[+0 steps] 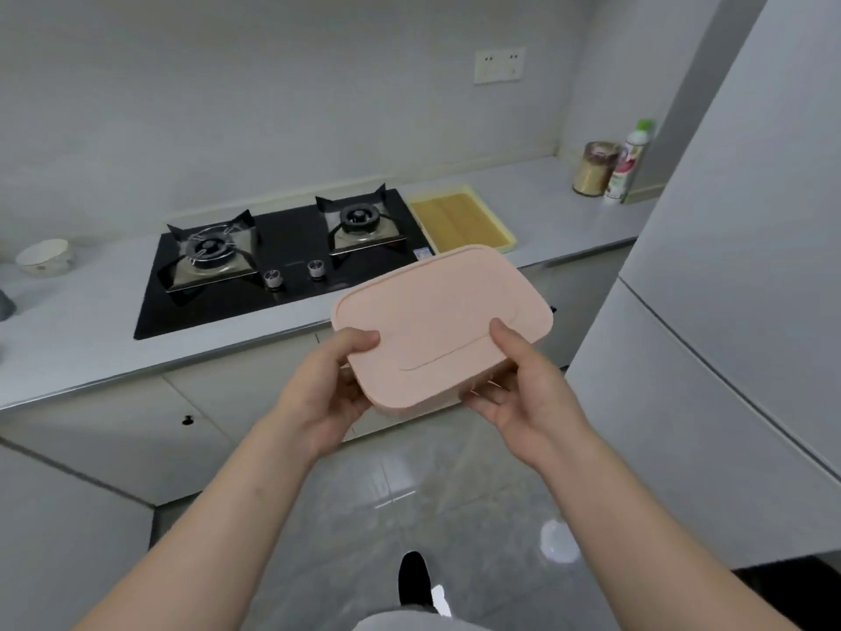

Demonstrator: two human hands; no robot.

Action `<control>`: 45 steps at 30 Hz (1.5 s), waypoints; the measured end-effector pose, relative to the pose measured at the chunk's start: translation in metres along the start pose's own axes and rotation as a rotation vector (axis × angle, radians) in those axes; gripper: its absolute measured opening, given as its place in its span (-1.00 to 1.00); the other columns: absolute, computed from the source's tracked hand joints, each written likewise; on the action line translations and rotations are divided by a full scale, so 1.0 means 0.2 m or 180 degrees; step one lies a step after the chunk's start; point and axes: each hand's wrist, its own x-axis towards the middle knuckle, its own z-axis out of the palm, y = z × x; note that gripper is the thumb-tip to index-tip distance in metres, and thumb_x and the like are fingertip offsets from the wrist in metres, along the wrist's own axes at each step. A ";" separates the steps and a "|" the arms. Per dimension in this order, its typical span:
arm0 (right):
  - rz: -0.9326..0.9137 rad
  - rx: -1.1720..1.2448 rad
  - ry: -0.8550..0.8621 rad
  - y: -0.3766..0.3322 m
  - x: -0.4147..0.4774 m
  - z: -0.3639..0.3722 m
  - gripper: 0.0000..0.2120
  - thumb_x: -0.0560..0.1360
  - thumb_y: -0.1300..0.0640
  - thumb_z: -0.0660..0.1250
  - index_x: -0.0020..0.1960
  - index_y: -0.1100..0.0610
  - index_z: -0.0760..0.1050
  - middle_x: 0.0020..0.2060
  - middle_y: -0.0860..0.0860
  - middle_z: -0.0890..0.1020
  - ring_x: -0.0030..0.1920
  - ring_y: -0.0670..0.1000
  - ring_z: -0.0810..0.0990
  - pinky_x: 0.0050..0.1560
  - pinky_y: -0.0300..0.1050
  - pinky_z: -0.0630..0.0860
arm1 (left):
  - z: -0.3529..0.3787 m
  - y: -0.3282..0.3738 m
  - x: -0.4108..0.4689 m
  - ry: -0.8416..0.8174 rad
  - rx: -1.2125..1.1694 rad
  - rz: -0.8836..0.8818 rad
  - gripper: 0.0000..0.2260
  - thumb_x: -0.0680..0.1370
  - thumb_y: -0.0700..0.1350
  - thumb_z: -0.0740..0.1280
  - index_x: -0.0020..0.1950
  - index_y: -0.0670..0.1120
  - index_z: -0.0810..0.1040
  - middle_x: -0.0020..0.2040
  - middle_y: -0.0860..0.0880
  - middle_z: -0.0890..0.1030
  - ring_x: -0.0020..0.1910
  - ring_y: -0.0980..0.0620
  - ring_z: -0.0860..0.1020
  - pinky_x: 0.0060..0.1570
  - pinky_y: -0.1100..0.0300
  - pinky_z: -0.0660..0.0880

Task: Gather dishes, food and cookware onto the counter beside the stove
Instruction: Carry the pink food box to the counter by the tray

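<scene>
A pink lidded rectangular container [437,321] hangs in the air in front of the counter edge, just right of the stove. My left hand [325,393] grips its near left corner, thumb on the lid and fingers underneath. Its near right corner is held the same way by my right hand [523,393]. The black two-burner gas stove [282,257] is set into the grey counter [82,339]. A yellow tray with a wooden board [462,223] lies on the counter right of the stove, partly hidden behind the container.
A white bowl [44,258] sits on the counter at the far left. In the back right corner stand a brown jar [594,168] and a white bottle with a green cap [628,161]. A tall grey fridge [737,311] rises at my right. The floor is glossy tile.
</scene>
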 end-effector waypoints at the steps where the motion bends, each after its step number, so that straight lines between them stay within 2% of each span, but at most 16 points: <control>1: -0.0033 0.0057 0.0100 -0.04 0.06 0.02 -0.74 0.51 0.06 0.44 0.14 0.14 0.55 0.01 0.09 0.70 0.04 0.12 0.68 0.01 0.07 0.64 | 0.04 0.04 0.08 -0.0058 0.0023 -0.0033 -0.73 0.48 -0.14 0.39 0.17 -0.12 0.60 0.07 -0.11 0.70 -0.01 -0.05 0.62 -0.19 0.16 0.51; 4: -0.0231 0.0213 0.0413 -0.17 0.27 0.07 -0.74 0.51 0.08 0.45 0.15 0.14 0.53 0.07 0.12 0.68 0.09 0.15 0.67 0.12 0.13 0.61 | 0.24 0.11 0.34 -0.0317 0.0142 -0.0103 -0.70 0.49 -0.12 0.42 0.22 -0.11 0.59 0.11 -0.08 0.70 0.02 -0.03 0.61 -0.01 0.14 0.51; 6: -0.0379 0.0239 0.0586 -0.26 0.39 0.10 -0.73 0.50 0.07 0.47 0.15 0.13 0.54 0.04 0.11 0.71 0.06 0.13 0.69 0.12 0.12 0.63 | 0.35 0.12 0.46 -0.0532 0.0240 -0.0138 -0.70 0.49 -0.13 0.43 0.22 -0.10 0.60 0.02 -0.02 0.72 0.00 0.00 0.59 0.09 0.11 0.48; 9: -0.0492 0.0296 0.0768 -0.38 0.57 0.10 -0.70 0.48 0.06 0.49 0.16 0.13 0.55 -0.02 0.07 0.74 0.00 0.09 0.72 0.07 0.07 0.65 | 0.49 0.16 0.64 -0.0736 0.0400 -0.0305 -0.73 0.50 -0.11 0.45 0.19 -0.05 0.60 -0.10 0.02 0.71 -0.03 0.01 0.60 0.18 0.05 0.55; 13: -0.0392 0.0471 0.0876 -0.48 0.79 0.06 -0.65 0.49 0.06 0.49 0.20 0.16 0.53 0.03 0.11 0.72 -0.01 0.09 0.73 0.05 0.04 0.66 | 0.63 0.24 0.87 -0.0778 0.0718 -0.0247 -0.71 0.47 -0.08 0.49 0.17 -0.03 0.61 -0.07 0.03 0.73 -0.01 0.00 0.63 0.11 0.01 0.60; 19: -0.0336 0.0602 0.0881 -0.71 1.22 -0.07 -0.59 0.46 0.07 0.52 0.25 0.15 0.53 0.06 0.11 0.72 0.01 0.10 0.73 0.14 0.11 0.63 | 0.97 0.27 1.25 -0.0780 0.0887 -0.0263 -0.71 0.48 -0.08 0.47 0.19 -0.04 0.61 -0.07 0.02 0.72 -0.03 0.01 0.64 0.10 0.04 0.60; 22: -0.0257 0.0545 0.0832 -0.88 1.49 -0.13 -0.54 0.43 0.03 0.54 0.26 0.14 0.52 0.05 0.10 0.72 -0.01 0.09 0.73 0.10 0.10 0.64 | 1.17 0.32 1.44 -0.0698 0.0877 -0.0300 -0.68 0.46 -0.08 0.48 0.20 -0.07 0.61 0.01 -0.02 0.73 0.04 -0.02 0.66 0.05 0.06 0.61; 25: -0.0201 0.0532 0.0824 -1.05 1.73 -0.16 -0.48 0.39 0.00 0.57 0.26 0.13 0.52 0.02 0.09 0.72 -0.05 0.09 0.74 0.02 0.08 0.67 | 1.35 0.40 1.61 -0.0656 0.0949 -0.0268 -0.67 0.46 -0.07 0.49 0.21 -0.08 0.62 0.00 -0.02 0.72 -0.06 0.03 0.69 -0.02 0.08 0.64; 30: -0.0124 0.0465 0.0861 -1.27 2.03 -0.14 -0.54 0.41 0.02 0.56 0.22 0.17 0.52 0.02 0.12 0.69 -0.03 0.13 0.71 0.01 0.08 0.67 | 1.53 0.50 1.87 -0.0410 0.0926 -0.0268 -0.71 0.49 -0.05 0.49 0.17 -0.10 0.63 0.02 -0.05 0.70 0.00 -0.04 0.66 0.13 -0.04 0.61; 34: -0.0006 0.0425 0.0885 -1.37 2.26 -0.11 -0.55 0.43 0.00 0.54 0.21 0.13 0.48 0.09 0.10 0.65 0.03 0.15 0.68 0.10 0.13 0.64 | 1.63 0.58 2.10 -0.0342 0.0938 -0.0364 -0.80 0.50 -0.09 0.48 0.10 -0.10 0.63 0.01 -0.08 0.68 0.05 -0.11 0.64 0.16 -0.05 0.59; 37: 0.0010 0.0460 0.0963 -1.42 2.45 -0.06 -0.56 0.43 -0.01 0.53 0.20 0.13 0.47 0.10 0.11 0.63 0.05 0.15 0.67 0.08 0.13 0.65 | 1.69 0.64 2.30 -0.0399 0.1031 -0.0475 -0.83 0.53 -0.07 0.45 0.09 -0.08 0.61 0.06 -0.08 0.66 0.06 -0.11 0.63 0.22 -0.04 0.56; 42: -0.0084 0.0341 0.1114 -1.49 2.73 0.03 -0.67 0.50 0.00 0.47 0.12 0.15 0.46 -0.10 0.07 0.59 -0.06 0.10 0.65 -0.02 0.03 0.67 | 1.72 0.74 2.66 -0.0531 0.1094 -0.0673 -0.71 0.53 -0.07 0.45 0.20 -0.11 0.56 0.18 -0.14 0.62 0.12 -0.15 0.66 0.19 -0.04 0.58; 45: -0.0025 0.0247 0.1249 -1.53 2.90 0.08 -0.75 0.51 0.02 0.45 -0.04 0.11 0.42 -0.12 0.06 0.57 -0.09 0.09 0.64 -0.03 0.03 0.67 | 1.75 0.78 2.85 -0.0511 0.1143 -0.0744 -0.76 0.55 -0.06 0.42 0.17 -0.11 0.54 0.19 -0.15 0.60 0.10 -0.16 0.66 0.17 -0.04 0.58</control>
